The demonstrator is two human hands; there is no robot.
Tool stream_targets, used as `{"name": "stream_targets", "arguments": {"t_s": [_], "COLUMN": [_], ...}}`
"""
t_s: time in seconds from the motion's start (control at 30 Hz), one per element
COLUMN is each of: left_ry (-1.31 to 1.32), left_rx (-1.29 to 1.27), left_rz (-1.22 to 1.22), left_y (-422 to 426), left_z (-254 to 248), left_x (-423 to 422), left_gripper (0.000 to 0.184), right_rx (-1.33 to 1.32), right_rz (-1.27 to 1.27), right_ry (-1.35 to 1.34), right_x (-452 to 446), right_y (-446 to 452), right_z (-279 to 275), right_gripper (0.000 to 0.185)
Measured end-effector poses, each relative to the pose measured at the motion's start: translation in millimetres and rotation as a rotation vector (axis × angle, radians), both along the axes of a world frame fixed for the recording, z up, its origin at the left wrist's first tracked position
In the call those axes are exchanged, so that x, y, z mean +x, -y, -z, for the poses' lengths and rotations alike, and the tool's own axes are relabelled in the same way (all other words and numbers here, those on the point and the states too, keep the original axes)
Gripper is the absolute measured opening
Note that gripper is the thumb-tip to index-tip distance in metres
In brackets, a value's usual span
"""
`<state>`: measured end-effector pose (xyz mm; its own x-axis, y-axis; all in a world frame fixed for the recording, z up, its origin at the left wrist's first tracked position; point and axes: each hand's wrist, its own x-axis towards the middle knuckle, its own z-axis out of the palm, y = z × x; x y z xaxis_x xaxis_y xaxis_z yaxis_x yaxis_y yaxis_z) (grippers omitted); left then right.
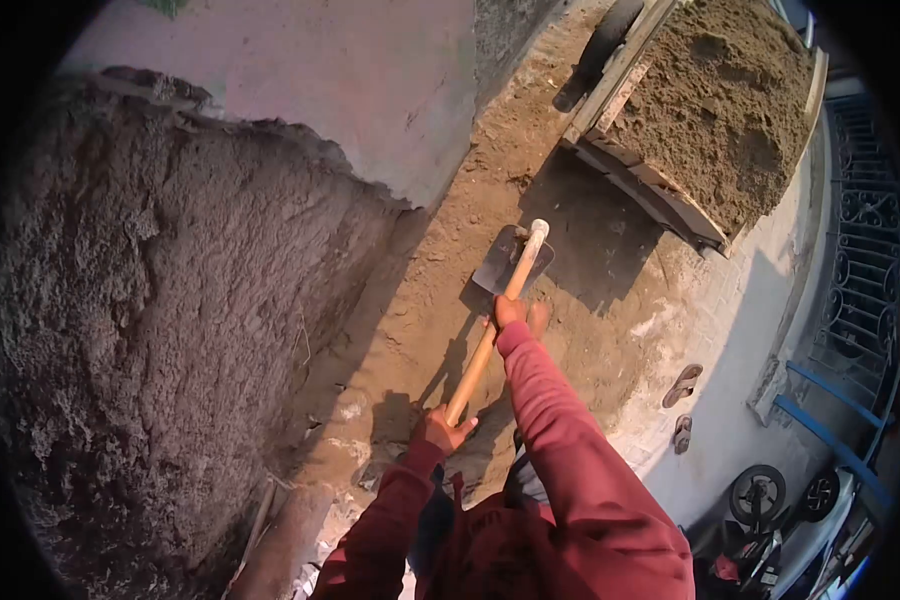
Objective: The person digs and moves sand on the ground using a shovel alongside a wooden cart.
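Observation:
A hoe (482, 362) with a pale wooden handle slants across the middle of the view. Its wide dark blade (497, 262) is low over sandy ground; whether it touches the soil I cannot tell. My right hand (511, 311) is wrapped round the shaft just below the blade. Nearer my body, my left hand (444, 432) grips the handle's lower end. Both arms are in dark red sleeves. A bare foot shows partly beside my right hand.
A wooden cart (660, 190) heaped with sand (715, 110) stands at the upper right. A rough wall (160, 290) borders the left side. Two sandals (683, 386) lie on the right, with parked motorbikes (758, 495) and a metal gate (860, 240) beyond.

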<state>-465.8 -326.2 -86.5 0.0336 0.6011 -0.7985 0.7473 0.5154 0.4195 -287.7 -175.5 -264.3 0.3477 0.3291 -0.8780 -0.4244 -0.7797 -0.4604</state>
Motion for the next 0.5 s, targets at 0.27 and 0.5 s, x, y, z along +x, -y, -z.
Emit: {"name": "stream_targets", "arguments": {"t_s": [0.27,0.5], "left_ry": [-0.151,-0.326], "left_rx": [0.108,-0.169], "left_rz": [0.029,0.142], "left_y": [-4,72], "left_z": [177,162], "left_x": [-144,-308], "left_gripper": [0.061,0.053], "right_rx": [0.009,-0.074], "right_rz": [-0.116,-0.210], "right_ry": [0.175,-0.171], "right_x": [-160,-331], "right_y": [-31,72], "right_z": [152,221], "right_gripper": [0.025,0.027]}}
